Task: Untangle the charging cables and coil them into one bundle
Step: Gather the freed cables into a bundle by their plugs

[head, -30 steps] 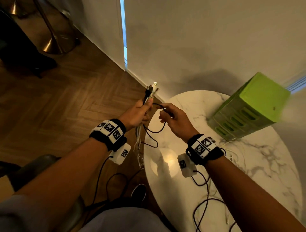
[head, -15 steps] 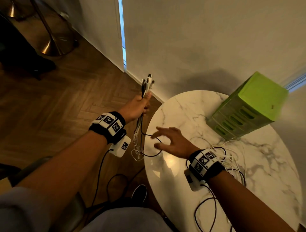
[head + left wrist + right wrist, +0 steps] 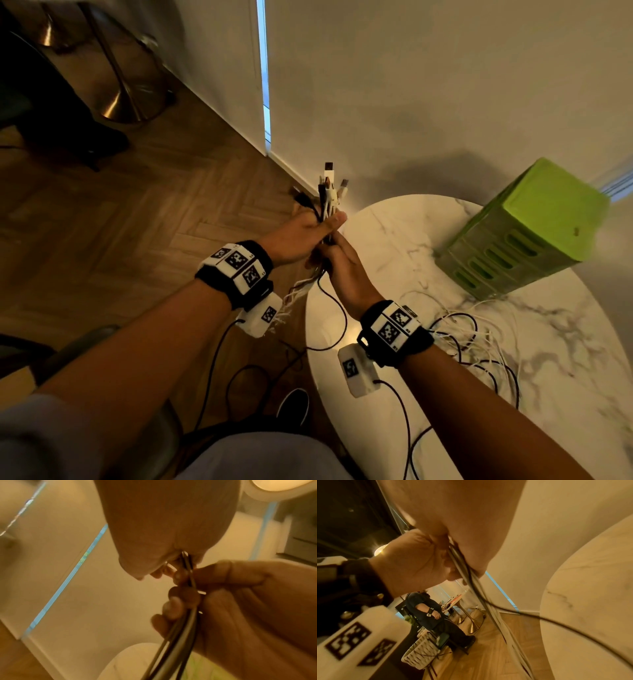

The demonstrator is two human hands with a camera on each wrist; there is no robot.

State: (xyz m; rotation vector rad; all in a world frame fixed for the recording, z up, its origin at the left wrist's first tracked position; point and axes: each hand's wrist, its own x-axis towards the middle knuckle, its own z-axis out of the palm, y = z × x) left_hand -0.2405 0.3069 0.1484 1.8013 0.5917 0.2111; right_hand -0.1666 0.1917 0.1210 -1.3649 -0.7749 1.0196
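My left hand (image 3: 305, 229) grips a bunch of black and white charging cables (image 3: 327, 205) just off the table's left edge, with their plugs (image 3: 329, 171) sticking up above the fist. My right hand (image 3: 342, 267) sits directly under it. In the left wrist view its fingers (image 3: 185, 596) curl round the same cable strands (image 3: 178, 631). White strands (image 3: 294, 294) and a black loop (image 3: 340, 318) hang below both hands. The rest of the cables lie in a loose tangle (image 3: 476, 339) on the table behind my right wrist.
The round white marble table (image 3: 565, 383) carries a green plastic drawer box (image 3: 527, 236) at its far side by the wall. On the wooden floor to the left stands a brass pedestal base (image 3: 126, 102). Another person sits far off (image 3: 428, 609).
My right hand, open over the table half a second ago, has come up under the left hand and taken hold of the cables. More plugs now stand above the left fist.
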